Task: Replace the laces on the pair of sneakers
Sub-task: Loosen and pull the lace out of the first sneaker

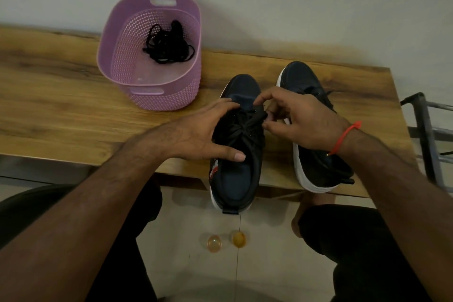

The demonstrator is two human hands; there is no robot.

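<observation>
2 dark sneakers side by side on a wooden bench (73,110), toes toward the wall, heels over the near edge. Left sneaker (236,154) upright, still laced in black, white sole showing at the heel, a small red-and-white tag on its side. Right sneaker (316,130) tilted on its side, white sole turned toward the other shoe, loose black lace trailing near the toe and heel. Left hand (203,133) cupped round the left sneaker's side, fingers spread over the upper near the toe, thumb pressed across the collar. Right hand (301,120) just beside it, fingertips (266,125) curled and pinching the black lace (247,121) at the sneaker's right eyelets. Both hands close together over the same shoe, not touching each other. An orange-red thread band (345,136) round the right wrist. Farther back on the bench, near the wall, a lilac perforated plastic basket (117,66) with a tangled bundle of black laces (168,43) inside. On the tiled floor beneath the bench edge, 2 small round objects (226,241), amber-tinted, too blurred to identify. At right, part of a dark metal frame (426,130).
</observation>
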